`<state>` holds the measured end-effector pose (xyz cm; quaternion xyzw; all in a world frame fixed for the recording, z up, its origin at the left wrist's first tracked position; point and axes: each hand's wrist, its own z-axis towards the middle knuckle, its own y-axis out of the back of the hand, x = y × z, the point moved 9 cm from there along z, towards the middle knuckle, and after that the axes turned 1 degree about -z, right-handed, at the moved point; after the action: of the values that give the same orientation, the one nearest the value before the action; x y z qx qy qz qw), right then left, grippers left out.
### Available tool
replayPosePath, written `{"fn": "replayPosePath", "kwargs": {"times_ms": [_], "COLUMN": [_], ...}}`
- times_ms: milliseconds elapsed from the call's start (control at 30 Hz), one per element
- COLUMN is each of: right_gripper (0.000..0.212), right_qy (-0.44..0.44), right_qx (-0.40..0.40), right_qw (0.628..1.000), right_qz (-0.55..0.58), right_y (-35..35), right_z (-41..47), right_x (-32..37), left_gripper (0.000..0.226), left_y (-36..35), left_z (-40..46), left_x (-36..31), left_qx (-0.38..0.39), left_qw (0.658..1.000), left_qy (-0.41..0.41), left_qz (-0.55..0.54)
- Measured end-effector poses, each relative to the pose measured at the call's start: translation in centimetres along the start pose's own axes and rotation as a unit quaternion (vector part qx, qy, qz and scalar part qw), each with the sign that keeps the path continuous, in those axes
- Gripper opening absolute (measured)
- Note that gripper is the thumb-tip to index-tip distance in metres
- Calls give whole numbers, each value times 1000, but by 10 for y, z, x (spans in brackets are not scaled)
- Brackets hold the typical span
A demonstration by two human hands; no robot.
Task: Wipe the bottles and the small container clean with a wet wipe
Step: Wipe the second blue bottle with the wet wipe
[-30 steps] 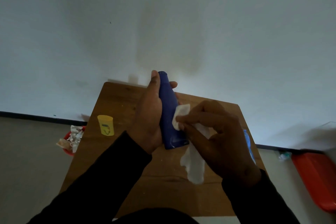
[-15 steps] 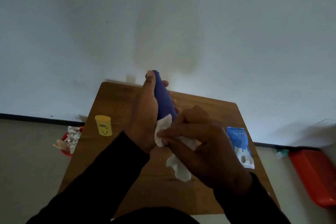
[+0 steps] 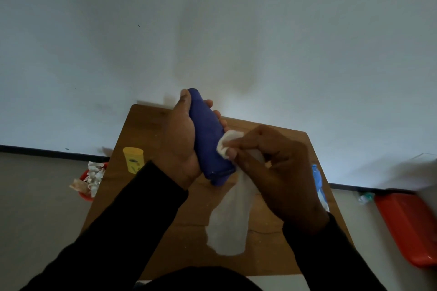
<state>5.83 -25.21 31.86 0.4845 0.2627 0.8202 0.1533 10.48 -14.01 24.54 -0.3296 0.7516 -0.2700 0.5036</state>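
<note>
My left hand [image 3: 181,142] grips a dark blue bottle [image 3: 209,139] above the wooden table [image 3: 151,125], its cap end pointing away from me. My right hand [image 3: 274,170] pinches a white wet wipe [image 3: 230,215] and presses its bunched end against the bottle's right side. The rest of the wipe hangs down below my right hand. A small yellow container [image 3: 133,159] stands upright at the table's left edge.
A blue wet-wipe packet [image 3: 318,182] lies at the table's right edge, partly hidden by my right hand. A red bin [image 3: 91,181] with crumpled wipes sits on the floor to the left. A red lid or tray [image 3: 409,227] lies on the floor at right.
My right hand slid the wipe from low on the bottle's left side up to its right side. More of the wipe now hangs loose below the hand.
</note>
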Motion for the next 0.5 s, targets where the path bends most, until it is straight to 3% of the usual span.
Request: {"fn": "replayPosePath", "kwargs": {"times_ms": [133, 267, 367, 500], "right_gripper": [10, 10, 9, 9], "right_qy": [-10, 55, 82, 15], "right_qx": [-17, 9, -36, -149], "right_qw": [1000, 997, 989, 984], "right_qz": [-10, -53, -119, -97], "right_y": [11, -9, -9, 15], "right_z": [-3, -14, -14, -13], "right_x": [-2, 29, 32, 9], "left_gripper": [46, 51, 60, 60], "left_y": [1, -8, -7, 2], "left_z": [-3, -7, -5, -7], "left_x": [-2, -2, -2, -2], "left_qx": [-2, -51, -53, -66], "left_qw": [1000, 999, 998, 996], "left_qy": [6, -18, -31, -23], "left_qz": [-9, 5, -6, -50]}}
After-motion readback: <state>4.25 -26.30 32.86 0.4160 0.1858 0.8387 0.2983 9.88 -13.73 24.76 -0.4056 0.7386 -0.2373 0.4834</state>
